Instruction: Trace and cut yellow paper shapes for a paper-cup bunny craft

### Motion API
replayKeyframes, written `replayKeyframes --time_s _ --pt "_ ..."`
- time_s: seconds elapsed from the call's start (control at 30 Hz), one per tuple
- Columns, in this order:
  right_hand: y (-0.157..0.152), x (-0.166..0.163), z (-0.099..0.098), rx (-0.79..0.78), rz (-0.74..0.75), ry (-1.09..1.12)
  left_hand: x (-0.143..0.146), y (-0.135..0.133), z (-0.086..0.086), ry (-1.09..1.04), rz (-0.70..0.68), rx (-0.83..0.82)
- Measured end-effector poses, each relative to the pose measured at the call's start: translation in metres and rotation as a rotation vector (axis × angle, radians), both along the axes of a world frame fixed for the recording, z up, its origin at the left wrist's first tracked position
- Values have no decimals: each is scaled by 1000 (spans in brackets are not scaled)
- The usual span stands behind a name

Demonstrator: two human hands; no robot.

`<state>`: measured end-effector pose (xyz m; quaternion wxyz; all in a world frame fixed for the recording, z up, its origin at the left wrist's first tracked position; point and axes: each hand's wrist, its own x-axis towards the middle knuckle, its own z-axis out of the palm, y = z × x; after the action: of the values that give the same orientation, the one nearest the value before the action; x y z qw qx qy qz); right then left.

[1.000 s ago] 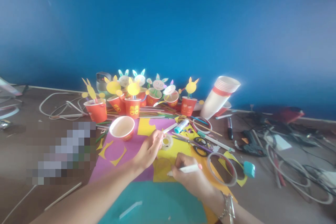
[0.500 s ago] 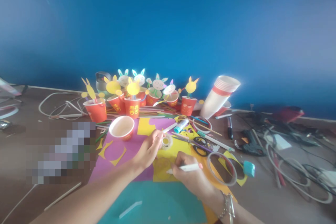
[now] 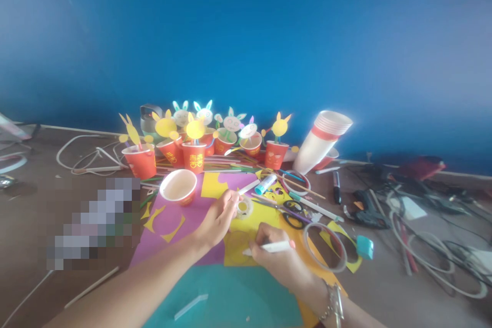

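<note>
My right hand (image 3: 271, 251) is closed around a white marker (image 3: 274, 247) with a red end. The marker's tip touches a yellow paper (image 3: 232, 259), where a faint round outline shows. My left hand (image 3: 223, 215) is pinched on a slim white pen-like stick (image 3: 249, 187) that points up to the right; its kind is unclear. A tape roll (image 3: 243, 208) lies right beside the left fingertips. Just beyond is a glue stick (image 3: 266, 183) with a teal cap. Black-handled scissors (image 3: 294, 220) rest above my right hand.
Red paper cups (image 3: 194, 159) with paper rabbit figures line the back, and a leaning stack of white cups (image 3: 321, 141) stands at right. An open cup (image 3: 179, 189) sits on purple paper (image 3: 154, 243). A glue gun (image 3: 367, 210) and tangled cables (image 3: 442, 266) lie far right.
The marker's tip has shifted very slightly left on the yellow paper with my right hand. My left hand and the surrounding things look unmoved.
</note>
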<state>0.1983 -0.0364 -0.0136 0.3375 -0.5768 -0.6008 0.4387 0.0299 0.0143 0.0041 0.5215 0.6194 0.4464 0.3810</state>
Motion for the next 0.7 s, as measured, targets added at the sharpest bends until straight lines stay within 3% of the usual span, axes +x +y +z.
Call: replayKeyframes --time_s 0.37,0.57,0.7 --pt "2 0 8 -61 -13 61 -1 -1 1 -9 -13 -1" --pt "7 7 29 -109 -186 272 0 -1 2 -17 -15 9" --pt "5 3 20 -76 -39 211 0 -1 2 -7 -4 2"
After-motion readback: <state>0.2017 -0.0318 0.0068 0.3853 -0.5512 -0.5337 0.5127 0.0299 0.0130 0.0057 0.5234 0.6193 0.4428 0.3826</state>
